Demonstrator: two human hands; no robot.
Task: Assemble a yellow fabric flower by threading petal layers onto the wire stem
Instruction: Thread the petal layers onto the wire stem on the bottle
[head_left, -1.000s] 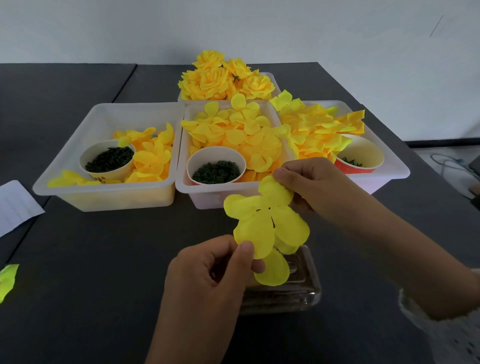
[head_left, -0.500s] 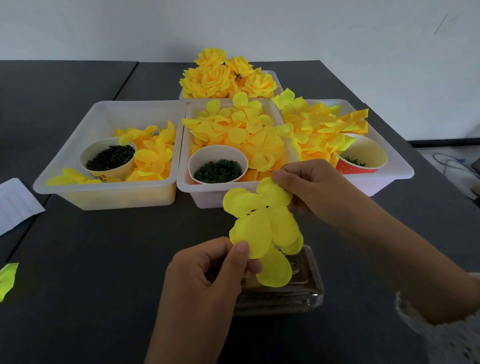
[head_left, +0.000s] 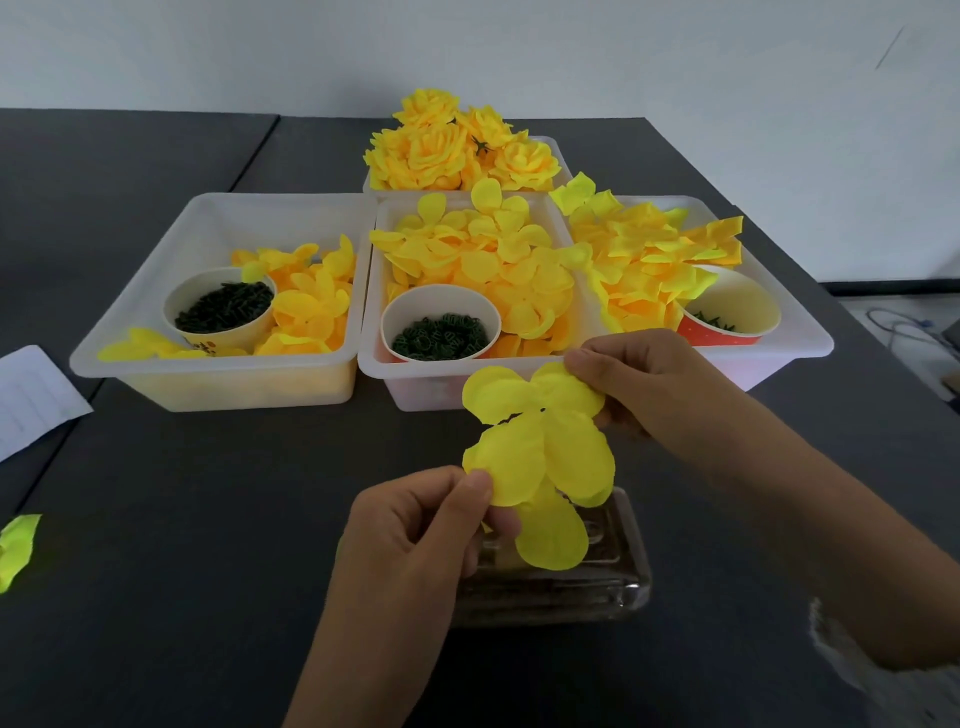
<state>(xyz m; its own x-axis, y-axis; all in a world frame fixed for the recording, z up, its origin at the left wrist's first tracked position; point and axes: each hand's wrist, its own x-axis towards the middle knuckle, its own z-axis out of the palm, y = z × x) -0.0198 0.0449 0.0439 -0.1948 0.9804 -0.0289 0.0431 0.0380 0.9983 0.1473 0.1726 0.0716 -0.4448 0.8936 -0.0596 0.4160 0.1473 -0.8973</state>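
The left hand (head_left: 415, 530) pinches a lower petal of the yellow petal layer (head_left: 535, 447), the right hand (head_left: 639, 384) pinches an upper one – held above a clear tray (head_left: 623, 587). No wire stem shows; keeping the fabric taut should expose the centre hole – best not to crease it

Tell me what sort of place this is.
Probably a handcraft assembly workstation for artificial flowers. White bins sort loose yellow fabric petals, paper cups hold small green parts, and finished yellow flowers pile in a rear bin, all on a dark table.
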